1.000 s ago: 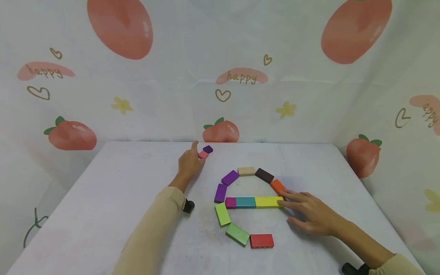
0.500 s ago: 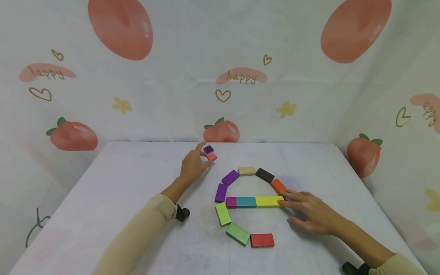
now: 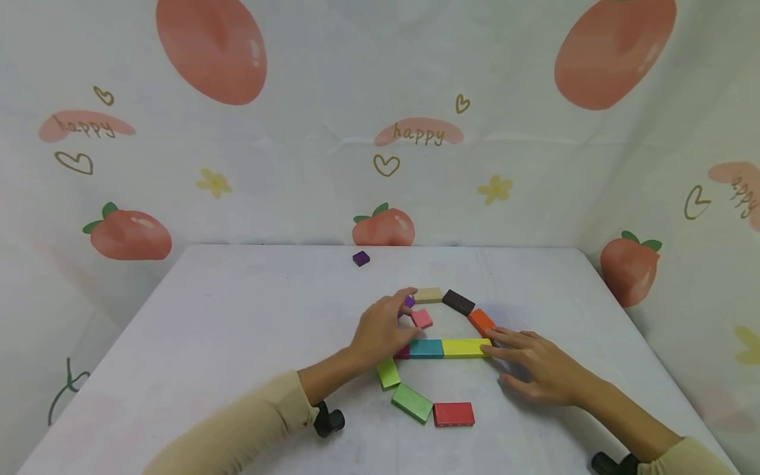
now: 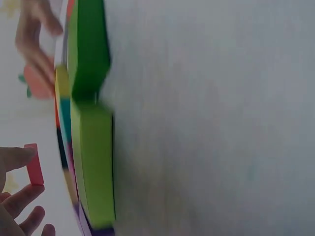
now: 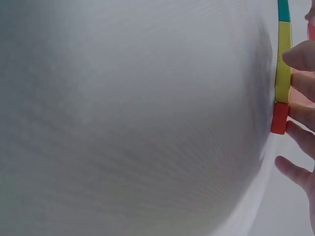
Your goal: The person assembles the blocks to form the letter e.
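Observation:
My left hand (image 3: 382, 330) pinches a small pink block (image 3: 422, 318) between thumb and finger, over the inside of a curve of coloured blocks. The left wrist view shows the pink block (image 4: 34, 164) gripped at its ends. Beneath that hand, the purple blocks (image 3: 410, 301) and a magenta block (image 3: 403, 353) are partly hidden. With fingers spread and fairly straight, my right hand (image 3: 537, 369) rests by the right end of the yellow block (image 3: 467, 348) and the orange block (image 3: 481, 322), fingertips at both. A teal block (image 3: 426, 348) adjoins the yellow one.
The curve also has a tan block (image 3: 428, 295), a dark brown block (image 3: 458, 302), a lime block (image 3: 388, 374), a green block (image 3: 412, 402) and a red block (image 3: 454, 414). A small dark purple block (image 3: 361, 258) lies near the white table's back edge.
My left hand has picked up the pink block beside the dark purple one and carried it right and nearer, to the block curve. The right hand has stayed in place.

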`<state>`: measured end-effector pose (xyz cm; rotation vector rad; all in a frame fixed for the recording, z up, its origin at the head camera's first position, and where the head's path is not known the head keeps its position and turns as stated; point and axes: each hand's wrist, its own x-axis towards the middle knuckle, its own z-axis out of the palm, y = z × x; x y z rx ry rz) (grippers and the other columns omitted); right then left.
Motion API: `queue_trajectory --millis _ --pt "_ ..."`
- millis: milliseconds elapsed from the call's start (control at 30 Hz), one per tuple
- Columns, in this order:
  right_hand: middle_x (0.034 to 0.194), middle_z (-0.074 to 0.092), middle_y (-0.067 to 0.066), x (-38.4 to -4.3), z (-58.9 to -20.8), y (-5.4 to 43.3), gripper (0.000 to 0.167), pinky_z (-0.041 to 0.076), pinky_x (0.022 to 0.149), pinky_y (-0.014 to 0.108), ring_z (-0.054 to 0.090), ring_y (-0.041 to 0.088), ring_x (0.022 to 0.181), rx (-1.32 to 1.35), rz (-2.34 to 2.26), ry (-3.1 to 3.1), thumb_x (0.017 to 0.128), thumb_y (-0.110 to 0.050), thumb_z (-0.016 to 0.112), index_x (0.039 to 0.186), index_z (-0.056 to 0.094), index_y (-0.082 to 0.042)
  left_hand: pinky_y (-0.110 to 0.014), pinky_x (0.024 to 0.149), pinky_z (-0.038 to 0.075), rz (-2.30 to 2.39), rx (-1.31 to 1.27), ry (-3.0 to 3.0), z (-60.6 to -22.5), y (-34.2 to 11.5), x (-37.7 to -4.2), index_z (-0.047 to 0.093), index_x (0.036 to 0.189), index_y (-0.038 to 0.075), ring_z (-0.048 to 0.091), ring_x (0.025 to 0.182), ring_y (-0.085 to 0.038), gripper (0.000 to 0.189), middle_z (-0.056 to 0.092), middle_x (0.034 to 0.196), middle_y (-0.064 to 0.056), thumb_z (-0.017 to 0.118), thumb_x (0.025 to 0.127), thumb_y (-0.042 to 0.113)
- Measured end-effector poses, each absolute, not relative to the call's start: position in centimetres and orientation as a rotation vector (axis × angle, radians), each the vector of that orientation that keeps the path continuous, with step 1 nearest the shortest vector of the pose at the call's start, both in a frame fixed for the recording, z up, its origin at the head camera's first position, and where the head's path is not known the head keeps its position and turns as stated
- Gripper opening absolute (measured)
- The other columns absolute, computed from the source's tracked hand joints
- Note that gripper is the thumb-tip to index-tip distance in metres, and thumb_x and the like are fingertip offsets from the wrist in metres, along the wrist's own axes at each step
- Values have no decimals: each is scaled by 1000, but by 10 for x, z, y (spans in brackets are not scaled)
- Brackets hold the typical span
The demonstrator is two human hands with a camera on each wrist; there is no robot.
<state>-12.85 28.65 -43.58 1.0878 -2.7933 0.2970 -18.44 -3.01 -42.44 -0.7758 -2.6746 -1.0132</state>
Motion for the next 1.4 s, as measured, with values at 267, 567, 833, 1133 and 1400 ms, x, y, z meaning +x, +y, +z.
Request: queue_trajectory --millis 267,567,833,1133,1400 --pt "137 61 11 -129 -435 288 53 52 89 59 59 34 123 1107 321 -2763 79 -29 80 129 69 -18 -24 85 53 -1032 -1005 -2727 -424 2 -141 52 143 16 63 101 -9 68 73 100 7 82 83 28" --pt "139 60 9 -128 -438 289 53 53 88 57 58 32 125 1097 340 -2746 78 -27 81 129 69 -18 -20 87 49 -980 -1164 -2798 -429 27 -111 53 141 19 60 103 -2 64 72 99 18 79 85 37" --pt "140 59 9 -128 -438 290 54 52 90 59 57 33 126 1068 349 -2798 79 -29 80 131 68 -19 -25 91 49 -967 -1189 -2877 -431 33 -101 53 141 24 59 103 1 64 69 98 22 81 84 34" --pt "140 59 8 -129 -440 291 54 53 88 57 57 33 126 1078 357 -2766 78 -28 82 130 68 -19 -18 83 47 -899 -1209 -2968 -433 38 -100 53 139 27 55 88 6 63 66 94 23 81 83 36" --pt "140 59 8 -128 -439 290 53 54 86 57 58 32 125 1089 369 -2745 79 -26 81 130 68 -19 -17 79 45 -874 -1193 -2989 -435 41 -101 53 138 27 53 85 7 64 65 93 24 82 82 39"
